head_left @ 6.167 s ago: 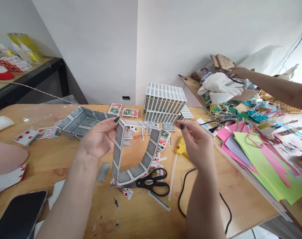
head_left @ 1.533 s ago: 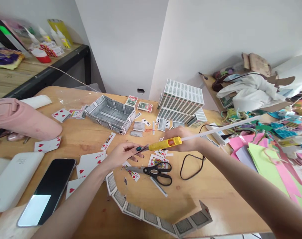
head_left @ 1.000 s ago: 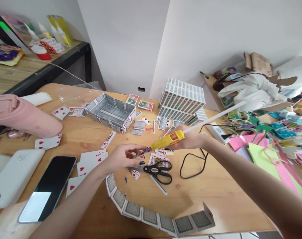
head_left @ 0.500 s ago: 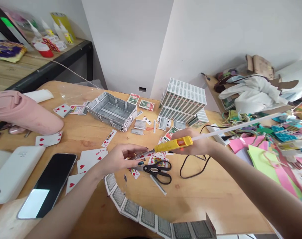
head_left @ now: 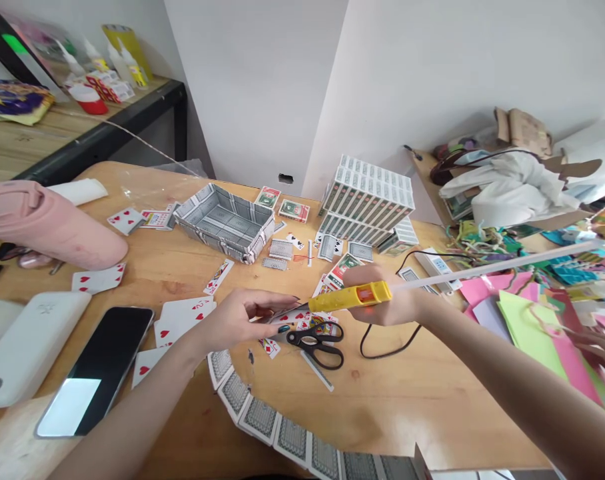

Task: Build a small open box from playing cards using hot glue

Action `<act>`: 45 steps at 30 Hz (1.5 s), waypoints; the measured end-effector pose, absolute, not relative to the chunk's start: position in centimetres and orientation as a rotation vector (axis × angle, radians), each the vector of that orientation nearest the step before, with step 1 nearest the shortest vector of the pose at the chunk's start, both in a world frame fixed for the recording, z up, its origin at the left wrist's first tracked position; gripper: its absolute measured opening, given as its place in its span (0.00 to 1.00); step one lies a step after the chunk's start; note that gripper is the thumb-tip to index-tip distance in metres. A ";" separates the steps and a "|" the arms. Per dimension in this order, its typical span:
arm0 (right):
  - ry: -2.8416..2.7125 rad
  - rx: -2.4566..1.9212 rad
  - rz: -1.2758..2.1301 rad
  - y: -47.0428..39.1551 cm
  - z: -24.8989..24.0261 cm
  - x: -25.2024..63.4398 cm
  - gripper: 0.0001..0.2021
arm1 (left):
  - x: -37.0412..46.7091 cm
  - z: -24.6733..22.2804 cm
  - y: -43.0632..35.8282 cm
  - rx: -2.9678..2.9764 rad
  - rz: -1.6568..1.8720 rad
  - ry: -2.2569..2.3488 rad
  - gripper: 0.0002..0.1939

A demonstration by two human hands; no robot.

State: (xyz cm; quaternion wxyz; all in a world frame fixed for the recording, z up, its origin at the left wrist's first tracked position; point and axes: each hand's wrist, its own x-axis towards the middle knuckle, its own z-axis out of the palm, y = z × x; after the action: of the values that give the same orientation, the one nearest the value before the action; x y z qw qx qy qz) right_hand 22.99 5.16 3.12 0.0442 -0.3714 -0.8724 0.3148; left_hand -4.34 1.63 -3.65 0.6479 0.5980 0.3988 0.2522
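Left hand (head_left: 236,319) pinches a card (head_left: 295,315); at its three o'clock, right hand (head_left: 403,305) clasps a glue gun (head_left: 350,297), best held steady.

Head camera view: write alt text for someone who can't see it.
The right hand holds a yellow glue gun, its tip close to a card in the left hand, over a wooden table. Black scissors lie nearby, a curved strip of cards along the bottom.

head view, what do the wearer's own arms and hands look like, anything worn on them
No sleeve, watch or bracelet shows on the left forearm or right forearm. The left hand has dark teal, glossy polish on its thumbnail. The right hand shows no ring; its nails cannot be made out.
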 end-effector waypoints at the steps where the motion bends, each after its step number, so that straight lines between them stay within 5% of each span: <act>1: -2.653 -1.132 0.986 5.1 3.1 23.0 0.12 | -4.3 -3.6 1.6 1.351 0.576 0.902 0.24; 45: -2.569 -1.404 1.057 4.3 3.5 23.3 0.10 | -3.9 -3.6 1.6 1.461 0.583 0.922 0.24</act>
State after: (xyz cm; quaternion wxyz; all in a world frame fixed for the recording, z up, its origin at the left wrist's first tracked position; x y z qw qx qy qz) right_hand 23.32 4.34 3.55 0.0147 -0.4509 -0.8253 0.3396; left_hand -3.94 1.60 -3.58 0.6124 0.6335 0.3996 0.2529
